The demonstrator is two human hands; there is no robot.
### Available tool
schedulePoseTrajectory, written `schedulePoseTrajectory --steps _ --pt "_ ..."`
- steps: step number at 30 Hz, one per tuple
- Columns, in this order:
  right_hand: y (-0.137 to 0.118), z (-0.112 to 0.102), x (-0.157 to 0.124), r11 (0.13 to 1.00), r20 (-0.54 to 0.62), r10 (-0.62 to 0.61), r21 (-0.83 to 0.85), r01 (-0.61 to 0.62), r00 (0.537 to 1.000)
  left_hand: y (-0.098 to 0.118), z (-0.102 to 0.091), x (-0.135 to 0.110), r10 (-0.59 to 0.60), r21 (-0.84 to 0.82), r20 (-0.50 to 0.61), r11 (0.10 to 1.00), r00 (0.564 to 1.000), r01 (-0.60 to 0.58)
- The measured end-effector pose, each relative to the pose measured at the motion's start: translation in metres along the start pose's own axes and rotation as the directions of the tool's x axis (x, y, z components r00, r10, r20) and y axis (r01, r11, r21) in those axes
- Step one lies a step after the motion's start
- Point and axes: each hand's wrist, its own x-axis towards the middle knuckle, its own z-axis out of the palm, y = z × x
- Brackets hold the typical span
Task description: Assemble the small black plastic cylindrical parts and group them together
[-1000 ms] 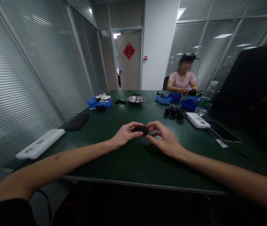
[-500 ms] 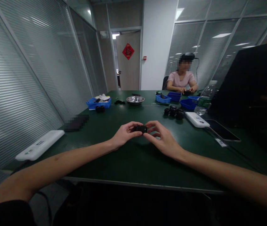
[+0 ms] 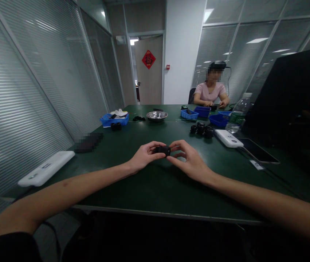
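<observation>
A small black cylindrical part (image 3: 166, 150) is held just above the green table, roughly level. My left hand (image 3: 144, 156) is closed around its left end, with the thumb in front and the fingers behind, hiding that end. At the right end, the thumb and fingertips of my right hand (image 3: 189, 160) pinch the rim from both sides. Beyond my right hand a cluster of several similar black round parts (image 3: 202, 130) lies on the table. Fine detail on the held part is too dark to make out.
Across the green table (image 3: 133, 193) stand a steel bowl (image 3: 157, 116), a blue basket (image 3: 107, 120) and blue trays (image 3: 219, 120). A water bottle (image 3: 236, 114), white power bank (image 3: 228, 139) and phone (image 3: 258, 151) lie right. Another white device (image 3: 47, 169) sits left. A co-worker (image 3: 212, 91) sits opposite.
The black part has turned slightly between my fingers; both my hands stay almost in place. Across the table, the co-worker's hands have moved apart and their dark object has shifted left.
</observation>
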Motion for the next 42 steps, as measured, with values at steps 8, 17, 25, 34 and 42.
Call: schedulePoseTrajectory --steps 8,17,25,34,42 --pt "0.007 0.003 0.001 0.989 0.065 0.121 0.079 -0.126 0.991 -0.003 0.001 0.001 -0.002 0.009 -0.01 1.0 1.0 0.002" --pt "0.004 0.004 0.002 0.998 0.01 0.05 0.033 -0.051 0.999 -0.008 -0.001 0.003 0.001 -0.015 -0.016 1.0 1.0 -0.002" --pt "0.007 0.009 0.002 0.982 0.024 0.131 0.136 -0.133 0.991 -0.009 -0.003 0.002 -0.015 -0.019 -0.002 1.0 1.0 0.015" --pt "0.004 0.011 0.003 0.972 -0.008 0.176 0.161 -0.172 0.984 -0.009 -0.003 0.003 -0.007 -0.015 -0.027 1.0 1.0 0.007" --pt "0.007 0.011 0.002 0.984 -0.012 0.092 0.153 -0.089 0.996 -0.012 -0.004 0.003 -0.011 -0.024 0.008 1.0 1.0 0.011"
